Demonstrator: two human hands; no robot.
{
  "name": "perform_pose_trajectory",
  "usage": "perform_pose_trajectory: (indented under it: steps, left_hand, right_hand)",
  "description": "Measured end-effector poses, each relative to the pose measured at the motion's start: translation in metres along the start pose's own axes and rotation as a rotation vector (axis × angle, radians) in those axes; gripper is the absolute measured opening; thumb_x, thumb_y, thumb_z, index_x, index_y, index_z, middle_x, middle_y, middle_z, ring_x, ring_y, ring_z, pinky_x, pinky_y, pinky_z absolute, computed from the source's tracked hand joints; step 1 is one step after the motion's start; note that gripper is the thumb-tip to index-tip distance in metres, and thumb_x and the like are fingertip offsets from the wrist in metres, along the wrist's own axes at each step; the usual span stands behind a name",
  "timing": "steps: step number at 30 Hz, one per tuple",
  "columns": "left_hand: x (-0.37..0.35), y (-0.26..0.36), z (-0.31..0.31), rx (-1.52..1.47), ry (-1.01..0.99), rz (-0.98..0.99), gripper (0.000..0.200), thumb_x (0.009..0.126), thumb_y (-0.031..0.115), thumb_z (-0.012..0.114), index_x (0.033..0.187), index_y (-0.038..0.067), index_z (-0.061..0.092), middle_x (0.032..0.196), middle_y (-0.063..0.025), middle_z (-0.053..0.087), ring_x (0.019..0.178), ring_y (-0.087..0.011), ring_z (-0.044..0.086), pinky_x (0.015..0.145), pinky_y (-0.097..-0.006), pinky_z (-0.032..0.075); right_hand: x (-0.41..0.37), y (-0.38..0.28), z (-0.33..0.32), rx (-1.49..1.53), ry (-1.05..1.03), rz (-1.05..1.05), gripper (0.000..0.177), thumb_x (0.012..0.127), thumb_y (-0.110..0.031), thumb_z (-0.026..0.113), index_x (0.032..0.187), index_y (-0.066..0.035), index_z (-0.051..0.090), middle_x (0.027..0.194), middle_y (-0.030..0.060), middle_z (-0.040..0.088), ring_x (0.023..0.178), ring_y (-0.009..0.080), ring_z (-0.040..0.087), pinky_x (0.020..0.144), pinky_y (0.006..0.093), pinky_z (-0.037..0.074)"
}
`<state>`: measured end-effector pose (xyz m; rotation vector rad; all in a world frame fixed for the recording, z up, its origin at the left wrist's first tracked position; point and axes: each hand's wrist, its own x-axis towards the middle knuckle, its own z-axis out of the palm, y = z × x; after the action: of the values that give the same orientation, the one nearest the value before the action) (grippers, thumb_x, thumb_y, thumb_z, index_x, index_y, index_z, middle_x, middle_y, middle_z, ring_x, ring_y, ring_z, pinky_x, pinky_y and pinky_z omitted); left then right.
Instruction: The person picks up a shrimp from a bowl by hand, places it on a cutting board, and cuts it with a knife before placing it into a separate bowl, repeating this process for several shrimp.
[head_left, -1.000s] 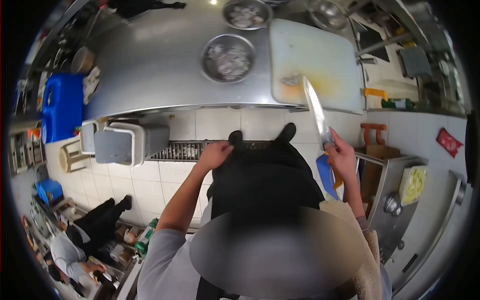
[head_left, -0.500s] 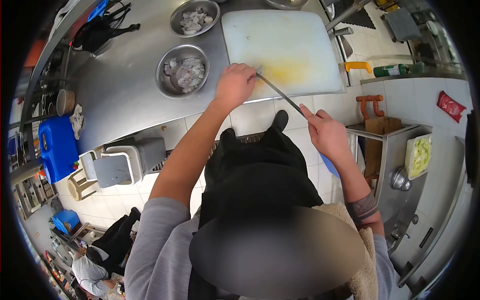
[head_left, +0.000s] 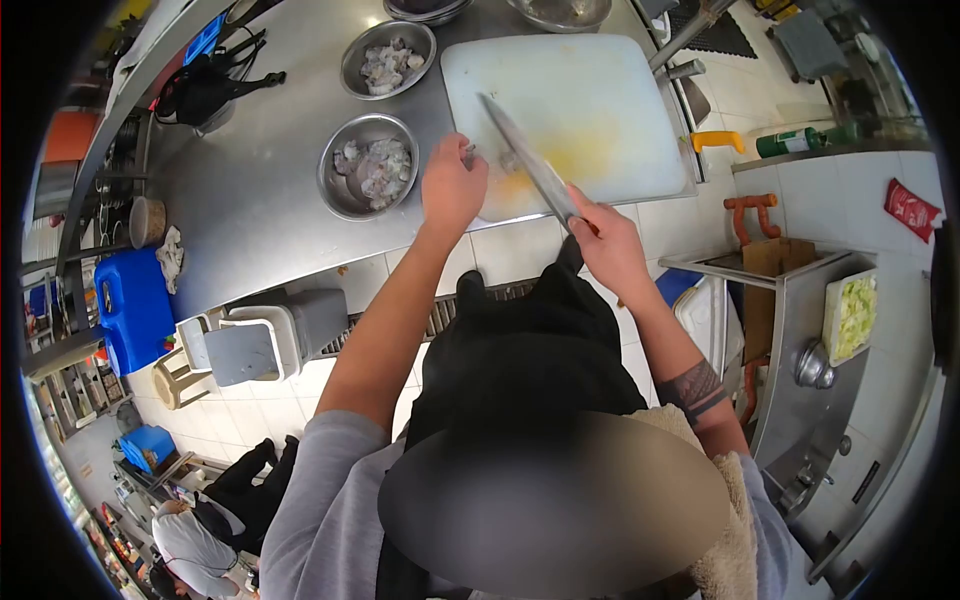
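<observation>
My right hand (head_left: 608,240) grips a long kitchen knife (head_left: 527,152) by its handle. The blade slants up and left above a white cutting board (head_left: 560,75), which carries yellow-orange stains. Over the board's left edge is my left hand (head_left: 455,188), fingers curled in a pinch; a small greyish bit shows at the fingertips, too small to name. A small translucent piece (head_left: 508,160) lies on the board beside the blade. Left of this hand stands a steel bowl (head_left: 330,190) with pale, greyish raw pieces (head_left: 384,172), apparently seafood. A second bowl (head_left: 350,75) behind it holds similar pieces.
More steel bowls (head_left: 560,15) stand at the back of the steel table (head_left: 250,200). A black bag (head_left: 205,90) lies at the far left. A blue jug (head_left: 135,305) and grey bins (head_left: 245,350) are below left. Another person (head_left: 205,540) works behind. Chopped greens (head_left: 852,315) sit right.
The knife has moved off my left fingertips and swung more upright over the board. My right hand has come left, and my left hand has drawn back slightly left.
</observation>
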<state>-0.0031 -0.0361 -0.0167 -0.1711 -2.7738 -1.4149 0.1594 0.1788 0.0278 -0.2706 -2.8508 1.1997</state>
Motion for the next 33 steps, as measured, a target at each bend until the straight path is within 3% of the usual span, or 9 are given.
perform_pose_trajectory:
  steps: [2,4,10,19,21,25,27,30,33]
  left_hand:
    - [0.004,-0.001,0.008,0.006,-0.038,0.093,0.03,0.09,0.018,0.078,0.117,0.004,0.075,0.115,-0.0202,0.073,0.105,-0.0401,0.072,0.092,-0.0506,0.059]
    - [0.007,0.001,0.013,0.02,-0.069,0.192,0.032,0.091,0.017,0.078,0.121,0.005,0.077,0.116,-0.0213,0.072,0.106,-0.0398,0.072,0.092,-0.0498,0.059]
    - [0.029,0.011,-0.01,0.064,-0.149,0.301,0.035,0.091,0.017,0.08,0.124,0.007,0.081,0.108,-0.0178,0.075,0.095,-0.0339,0.076,0.088,-0.0435,0.061]
    - [0.194,0.0,-0.114,0.243,0.279,0.181,0.03,0.088,0.018,0.076,0.114,0.005,0.083,0.107,-0.0236,0.082,0.101,-0.0363,0.08,0.088,-0.0474,0.064]
    - [0.201,-0.022,-0.117,0.459,0.028,0.171,0.035,0.087,0.018,0.076,0.12,0.008,0.082,0.105,-0.0245,0.082,0.102,-0.0389,0.08,0.092,-0.0483,0.065]
    - [0.115,-0.015,-0.052,0.252,-0.36,0.419,0.052,0.088,0.013,0.069,0.14,0.014,0.076,0.145,-0.0224,0.071,0.128,-0.0401,0.071,0.111,-0.0449,0.058]
    - [0.08,-0.025,-0.016,0.445,-0.28,0.684,0.035,0.088,0.011,0.069,0.122,0.011,0.076,0.145,-0.0187,0.067,0.124,-0.0405,0.069,0.106,-0.0489,0.059]
    - [0.073,0.011,-0.017,0.573,-0.557,0.44,0.033,0.094,0.009,0.063,0.124,0.009,0.075,0.14,-0.0175,0.066,0.126,-0.0422,0.069,0.108,-0.0515,0.057]
    - [0.082,0.023,-0.032,0.498,-0.533,0.396,0.024,0.095,0.009,0.062,0.116,0.007,0.073,0.131,-0.0194,0.066,0.121,-0.0435,0.07,0.102,-0.0552,0.058]
  right_hand:
    - [-0.01,0.008,0.001,0.08,0.048,0.033,0.058,0.104,-0.006,0.069,0.161,-0.017,0.063,0.089,0.0078,0.067,0.071,0.0171,0.066,0.067,0.0351,0.056]
    - [-0.017,0.009,0.002,0.411,-0.179,0.531,0.059,0.103,-0.008,0.069,0.161,-0.014,0.062,0.084,0.0078,0.069,0.057,0.0176,0.062,0.057,0.0344,0.053]
    - [-0.005,-0.038,0.004,0.715,-0.193,0.501,0.058,0.104,-0.005,0.069,0.161,-0.01,0.062,0.089,0.0036,0.068,0.056,0.0116,0.059,0.052,0.0298,0.05]
    - [0.048,-0.109,-0.043,0.642,-0.086,0.264,0.059,0.104,-0.01,0.07,0.162,-0.014,0.061,0.091,0.0043,0.068,0.059,0.0121,0.061,0.059,0.032,0.052]
    - [0.037,-0.104,-0.048,0.62,-0.046,0.309,0.059,0.104,-0.01,0.069,0.163,-0.013,0.061,0.092,0.0046,0.068,0.058,0.0122,0.06,0.058,0.0313,0.052]
    - [0.005,-0.063,-0.029,0.698,-0.059,0.346,0.059,0.105,-0.008,0.068,0.163,-0.013,0.06,0.094,0.005,0.069,0.059,0.012,0.061,0.057,0.0305,0.051]
    - [-0.012,-0.051,-0.021,0.681,-0.041,0.463,0.059,0.105,-0.008,0.067,0.163,-0.012,0.06,0.095,0.0047,0.068,0.059,0.0114,0.061,0.057,0.0293,0.051]
    - [-0.033,-0.036,-0.018,0.666,-0.044,0.508,0.058,0.106,-0.007,0.065,0.164,-0.011,0.059,0.095,0.0037,0.068,0.059,0.0105,0.06,0.057,0.0286,0.052]
    - [-0.046,-0.026,-0.02,0.669,-0.026,0.529,0.058,0.107,-0.006,0.064,0.164,-0.011,0.058,0.094,0.0029,0.067,0.06,0.0101,0.06,0.057,0.0285,0.052]
